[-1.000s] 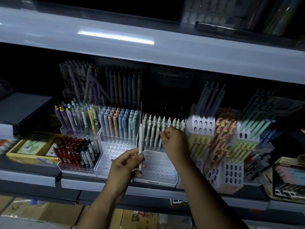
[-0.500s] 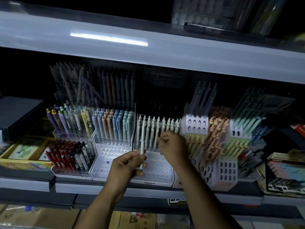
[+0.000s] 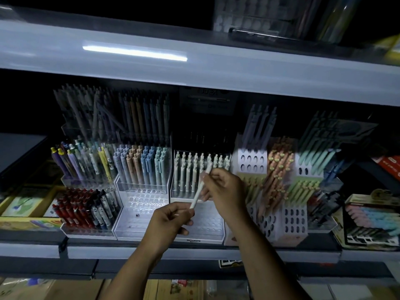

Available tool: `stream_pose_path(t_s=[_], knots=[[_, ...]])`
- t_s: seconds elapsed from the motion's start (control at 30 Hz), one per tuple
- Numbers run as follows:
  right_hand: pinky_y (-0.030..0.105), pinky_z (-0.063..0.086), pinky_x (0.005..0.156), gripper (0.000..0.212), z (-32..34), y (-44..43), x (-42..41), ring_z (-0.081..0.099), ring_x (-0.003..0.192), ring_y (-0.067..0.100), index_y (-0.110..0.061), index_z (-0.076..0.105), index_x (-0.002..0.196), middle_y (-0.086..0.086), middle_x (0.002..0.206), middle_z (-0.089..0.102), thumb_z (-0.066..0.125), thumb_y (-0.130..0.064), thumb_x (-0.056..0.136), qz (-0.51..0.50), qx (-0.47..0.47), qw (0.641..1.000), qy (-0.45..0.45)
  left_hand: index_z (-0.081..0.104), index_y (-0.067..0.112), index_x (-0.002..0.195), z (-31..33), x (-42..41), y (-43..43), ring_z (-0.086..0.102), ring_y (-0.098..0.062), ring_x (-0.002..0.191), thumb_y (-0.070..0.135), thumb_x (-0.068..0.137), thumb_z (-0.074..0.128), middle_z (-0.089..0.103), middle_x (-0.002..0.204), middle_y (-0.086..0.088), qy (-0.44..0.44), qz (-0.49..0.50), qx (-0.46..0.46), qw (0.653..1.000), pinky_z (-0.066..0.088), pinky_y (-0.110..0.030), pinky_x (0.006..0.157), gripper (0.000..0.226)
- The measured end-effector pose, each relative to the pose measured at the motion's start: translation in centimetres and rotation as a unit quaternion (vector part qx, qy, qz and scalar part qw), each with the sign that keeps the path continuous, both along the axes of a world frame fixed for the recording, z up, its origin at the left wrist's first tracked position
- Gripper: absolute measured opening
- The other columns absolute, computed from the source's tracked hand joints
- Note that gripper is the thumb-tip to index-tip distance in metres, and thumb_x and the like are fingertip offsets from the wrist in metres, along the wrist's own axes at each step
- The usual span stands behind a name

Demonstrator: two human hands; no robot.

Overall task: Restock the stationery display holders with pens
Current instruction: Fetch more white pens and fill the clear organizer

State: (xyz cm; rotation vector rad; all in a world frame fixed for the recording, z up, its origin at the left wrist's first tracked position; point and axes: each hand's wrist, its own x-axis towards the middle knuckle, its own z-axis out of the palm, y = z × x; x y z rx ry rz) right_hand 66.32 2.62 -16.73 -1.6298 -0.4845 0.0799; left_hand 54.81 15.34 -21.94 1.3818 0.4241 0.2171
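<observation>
Both hands met in front of the lit shelf. The left hand gripped the lower end of a white pen, and the right hand pinched it higher up, so it leaned to the right. Just behind stood a clear tiered holder, white pens upright in its back rows and its front tier bare. Pastel pens filled the neighbouring holder on the left.
</observation>
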Motion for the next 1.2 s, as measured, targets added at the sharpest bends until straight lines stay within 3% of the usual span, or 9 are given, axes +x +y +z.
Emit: stream_pose_path(t_s=[0.07,0.17,0.27,0.33,0.73,0.8,0.9,1.2], knots=[[0.036,0.057,0.051,0.016,0.0,-0.4,0.8,0.065,0.050,0.021,-0.005,0.068,0.084,0.007,0.061,0.067,0.069,-0.014,0.097,-0.061,0.002,0.997,-0.046,0.078,0.012,0.101,-0.5,-0.2,0.6,0.070,-0.023,0.075,0.008,0.097,0.069,0.074,0.089,-0.015,0.021,-0.005,0.060,0.998,0.057,-0.029,0.061,0.010],[0.037,0.060,0.057,0.018,-0.3,-0.7,2.2,0.069,0.058,0.012,-0.013,0.065,0.081,-0.002,0.065,0.068,0.070,-0.020,0.097,-0.139,-0.043,0.981,-0.130,0.074,0.023,0.103,-1.4,-0.6,2.1,0.063,-0.006,0.067,0.019,0.098,0.070,0.073,0.091,0.000,0.050,-0.015,0.239,0.970,0.052,-0.022,0.061,0.008],[0.040,0.059,0.059,0.024,-1.1,-0.6,3.6,0.070,0.063,0.008,-0.020,0.059,0.076,-0.006,0.066,0.068,0.069,-0.029,0.096,-0.165,-0.090,0.965,-0.185,0.070,0.028,0.101,-1.7,-0.6,3.0,0.065,-0.004,0.078,0.025,0.097,0.068,0.070,0.101,0.012,0.055,-0.022,0.367,0.928,0.053,-0.020,0.072,0.005],[0.040,0.059,0.058,0.025,-1.7,-0.4,4.2,0.070,0.064,0.010,-0.022,0.057,0.077,-0.006,0.068,0.067,0.066,-0.037,0.095,-0.162,-0.113,0.960,-0.199,0.069,0.029,0.102,-1.4,-0.5,3.3,0.065,-0.005,0.082,0.026,0.097,0.069,0.068,0.102,0.014,0.049,-0.017,0.377,0.925,0.051,-0.018,0.072,0.005],[0.036,0.059,0.061,0.023,-2.1,0.8,4.2,0.070,0.065,0.004,-0.003,0.064,0.078,0.003,0.067,0.070,0.073,-0.017,0.095,-0.105,-0.159,0.961,-0.199,0.070,0.029,0.101,-1.3,-0.2,4.0,0.066,-0.006,0.082,0.026,0.096,0.070,0.068,0.101,0.016,0.036,-0.008,0.377,0.925,0.048,-0.015,0.071,0.006],[0.039,0.059,0.060,0.027,-2.7,0.9,4.3,0.070,0.063,0.010,-0.004,0.061,0.075,0.004,0.065,0.069,0.074,-0.020,0.094,-0.096,-0.183,0.961,-0.183,0.070,0.029,0.101,-1.5,-0.2,4.1,0.066,-0.006,0.082,0.024,0.096,0.070,0.068,0.101,0.016,0.037,-0.010,0.377,0.925,0.048,-0.014,0.072,0.006],[0.042,0.059,0.059,0.032,-3.7,1.0,4.5,0.070,0.061,0.022,-0.005,0.060,0.070,0.006,0.062,0.067,0.076,-0.022,0.092,-0.097,-0.226,0.953,-0.176,0.069,0.031,0.100,-1.6,-0.3,4.2,0.066,-0.007,0.081,0.024,0.096,0.070,0.068,0.100,0.016,0.036,-0.012,0.378,0.925,0.051,-0.020,0.074,0.008],[0.040,0.059,0.057,0.037,-3.8,1.3,5.6,0.068,0.054,0.024,-0.007,0.058,0.063,0.011,0.056,0.064,0.080,-0.026,0.088,-0.100,-0.299,0.935,-0.161,0.065,0.036,0.095,-2.2,-0.6,4.5,0.066,-0.006,0.081,0.029,0.096,0.068,0.068,0.101,0.016,0.040,-0.015,0.387,0.921,0.056,-0.032,0.077,0.008]])
